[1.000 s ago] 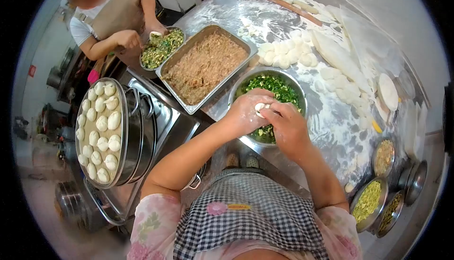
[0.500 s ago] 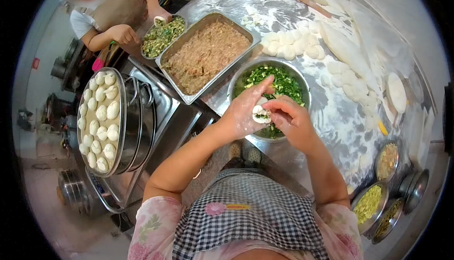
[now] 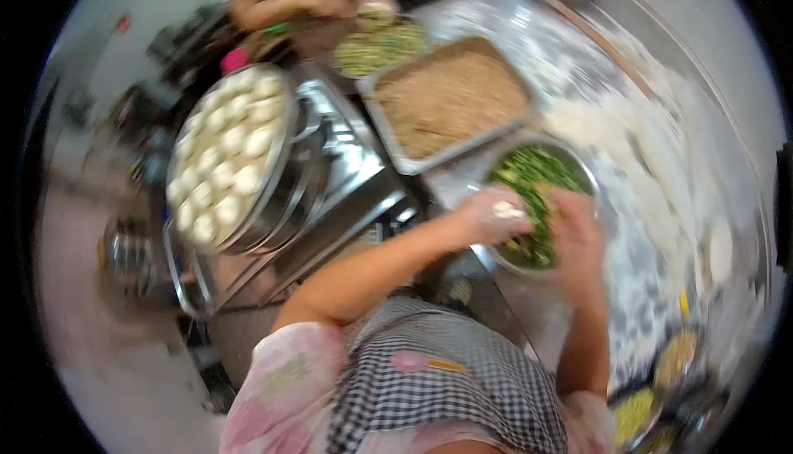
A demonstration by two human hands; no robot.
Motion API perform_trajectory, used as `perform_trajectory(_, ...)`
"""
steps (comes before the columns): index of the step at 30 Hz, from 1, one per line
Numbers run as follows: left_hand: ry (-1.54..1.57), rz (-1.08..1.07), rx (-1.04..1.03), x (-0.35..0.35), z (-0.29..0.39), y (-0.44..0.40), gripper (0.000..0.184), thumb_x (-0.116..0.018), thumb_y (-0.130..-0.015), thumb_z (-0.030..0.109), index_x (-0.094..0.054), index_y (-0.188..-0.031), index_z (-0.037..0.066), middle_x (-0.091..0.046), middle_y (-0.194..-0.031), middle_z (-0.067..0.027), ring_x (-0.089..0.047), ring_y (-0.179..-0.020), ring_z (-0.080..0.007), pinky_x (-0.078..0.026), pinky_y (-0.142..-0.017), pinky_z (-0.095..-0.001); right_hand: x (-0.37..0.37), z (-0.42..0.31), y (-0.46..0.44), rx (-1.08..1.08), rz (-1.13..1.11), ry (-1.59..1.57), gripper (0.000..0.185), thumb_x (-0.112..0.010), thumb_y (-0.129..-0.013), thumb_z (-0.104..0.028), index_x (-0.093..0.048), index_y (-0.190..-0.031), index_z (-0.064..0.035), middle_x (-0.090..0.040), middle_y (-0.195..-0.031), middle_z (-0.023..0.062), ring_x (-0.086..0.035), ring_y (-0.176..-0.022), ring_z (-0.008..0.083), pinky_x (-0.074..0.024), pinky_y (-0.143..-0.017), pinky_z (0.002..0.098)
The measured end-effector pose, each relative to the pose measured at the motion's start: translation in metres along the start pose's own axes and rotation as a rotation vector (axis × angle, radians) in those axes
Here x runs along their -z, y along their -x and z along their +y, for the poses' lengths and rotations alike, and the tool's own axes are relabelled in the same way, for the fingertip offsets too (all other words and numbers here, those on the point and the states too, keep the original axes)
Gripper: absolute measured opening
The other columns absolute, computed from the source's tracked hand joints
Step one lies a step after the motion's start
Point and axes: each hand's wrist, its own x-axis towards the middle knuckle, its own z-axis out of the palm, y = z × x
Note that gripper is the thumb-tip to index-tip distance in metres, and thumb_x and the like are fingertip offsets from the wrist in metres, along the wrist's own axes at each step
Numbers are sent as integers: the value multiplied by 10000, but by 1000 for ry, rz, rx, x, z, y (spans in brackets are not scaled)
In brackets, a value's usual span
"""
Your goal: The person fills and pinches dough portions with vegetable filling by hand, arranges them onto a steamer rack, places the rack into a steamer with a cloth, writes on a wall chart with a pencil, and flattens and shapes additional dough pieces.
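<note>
My left hand (image 3: 489,216) is at the left rim of a round metal bowl (image 3: 596,198), with its fingers curled around a small white dough bun (image 3: 505,209). The bun is blurred, and I cannot tell whether its top is closed. My right hand (image 3: 576,224) is apart from the bun, over the right side of the bowl. Motion smears its fingers, so what they hold, if anything, is unclear. Chopped greens (image 3: 537,171) with yellowish bits fill the bowl.
Left stands a steamer stack (image 3: 285,181) topped with several white buns (image 3: 223,175). Behind the bowl is a metal tray (image 3: 405,161) of minced filling (image 3: 450,95). A co-worker's hand (image 3: 376,4) is over another filling bowl (image 3: 380,51). Dough (image 3: 586,128) lies on the floured table (image 3: 632,280).
The view has swung left, so everything appears further right. My right hand has come away from the bun, which stays in my left hand. My hands are further apart.
</note>
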Motion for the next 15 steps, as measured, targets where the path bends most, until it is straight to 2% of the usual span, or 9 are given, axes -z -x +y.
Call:
perform_trajectory(2,285,27,43,12,-10,11,319,-662,-808,375,-647,-848,59,-629,-770,-36,-573,-730,-120,-479,-637,-259,14,-9,-1,-370,181,-205,329,-517,-865,-81,-544,-1178,17,-600,-1023,71,-549,-839,121,-444,-746,242)
perform_trajectory(3,337,42,29,22,-8,24,328,-608,-840,394,-647,-847,68,-623,-783,-49,-560,-731,-120,-467,-644,-283,14,-16,-4,-480,279,-314,325,-512,-873,-79,-541,-1179,26,-599,-963,51,-526,-771,77,-431,-676,201)
perform_trajectory(4,501,44,19,32,-16,34,359,-545,-877,394,-640,-842,49,-636,-828,-72,-569,-784,-140,-465,-710,-306,12,-3,2,-447,277,-363,297,-512,-872,-116,-567,-1121,35,-595,-867,55,-520,-712,92,-430,-624,208)
perform_trajectory(5,542,83,-38,45,-24,48,368,-522,-888,386,-633,-837,38,-641,-853,-82,-575,-787,-157,-466,-717,-311,7,1,8,-432,234,-485,270,-525,-864,-121,-578,-1089,20,-566,-802,39,-476,-652,78,-390,-557,197)
perform_trajectory(7,688,108,-135,72,-35,72,388,-472,-912,364,-610,-833,11,-651,-922,-121,-595,-835,-197,-468,-756,-327,-13,-12,19,-604,120,-525,241,-529,-860,-124,-586,-1053,9,-543,-754,32,-466,-615,82,-380,-527,200)
perform_trajectory(8,686,200,-121,90,-42,88,387,-471,-913,365,-609,-834,13,-649,-930,-128,-600,-842,-204,-474,-754,-333,-28,-3,28,-529,20,-520,240,-548,-861,-148,-590,-1050,-7,-550,-744,36,-468,-587,89,-378,-505,207)
perform_trajectory(10,685,378,-93,129,-59,127,385,-470,-914,367,-606,-835,16,-646,-946,-144,-610,-855,-218,-487,-748,-345,-60,-4,45,-666,-120,-497,235,-597,-855,-186,-609,-1026,-25,-584,-752,51,-505,-583,105,-408,-500,212)
perform_trajectory(12,865,629,-126,178,-67,177,386,-434,-935,365,-603,-895,20,-643,-955,-151,-621,-832,-225,-511,-718,-357,-97,-16,58,-753,-255,-576,197,-581,-865,-130,-607,-1011,-1,-599,-754,61,-517,-567,106,-429,-507,220)
perform_trajectory(15,811,1162,-160,268,-87,244,365,-399,-951,369,-558,-917,43,-643,-942,-142,-617,-754,-223,-533,-613,-381,-143,-48,60,-895,-419,-590,174,-518,-871,-43,-603,-1013,10,-600,-761,61,-520,-581,100,-434,-527,215)
